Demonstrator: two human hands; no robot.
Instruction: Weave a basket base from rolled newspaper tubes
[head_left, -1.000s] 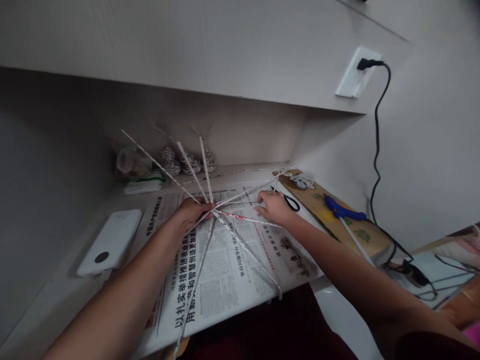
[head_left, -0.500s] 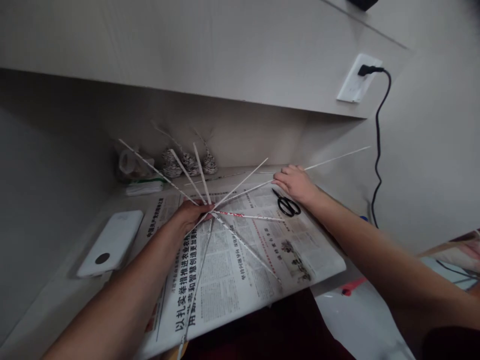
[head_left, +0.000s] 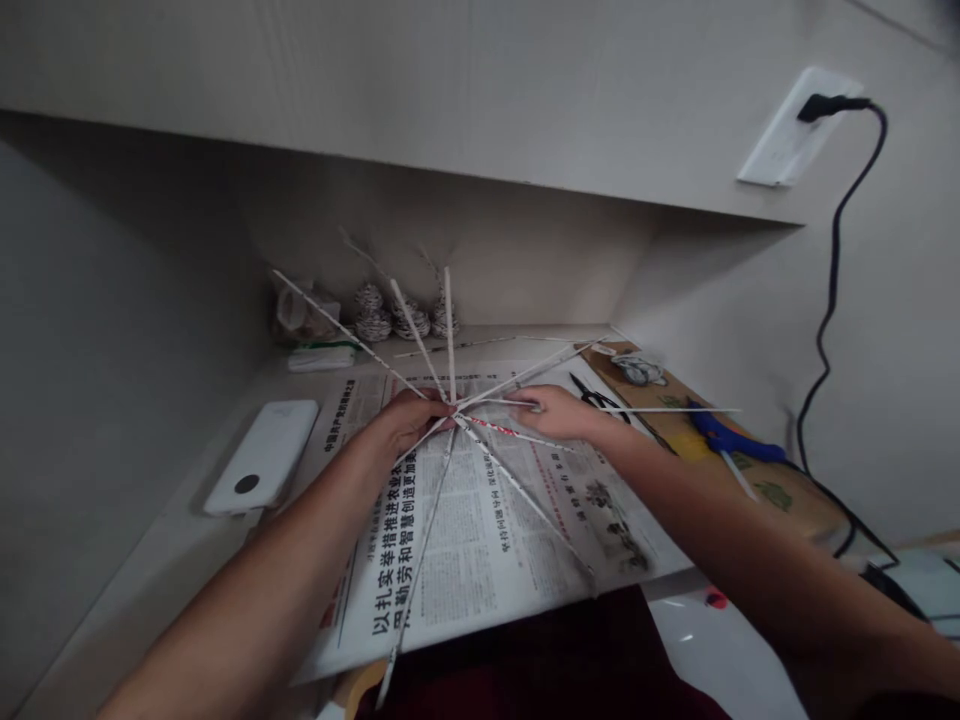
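Note:
Thin rolled-paper sticks (head_left: pixel 517 486), some with print on them, spread like spokes from a crossing point above a newspaper sheet (head_left: pixel 450 580). My left hand (head_left: pixel 414 420) is closed on that crossing, thumb on top, with the fingers partly hidden beneath. My right hand (head_left: pixel 553 412), just to the right, is closed on one long paper stick (head_left: pixel 667 410) that runs from the crossing through its fingers and out to the right. Black scissors (head_left: pixel 589 392) lie behind the right wrist, partly covered.
Several woven gourd-shaped pieces (head_left: pixel 373 318) stand along the back wall beside a plastic bag (head_left: pixel 300 312). A white power bank (head_left: pixel 264 455) lies at left. At right a blue glue gun (head_left: pixel 731 438) rests on brown cardboard (head_left: pixel 787 500), near a black cord (head_left: pixel 832 280).
My right hand has come inward and down along the long stick, closer to the crossing. My left hand still grips the crossing. The view has shifted, bringing the glue gun and cardboard into sight.

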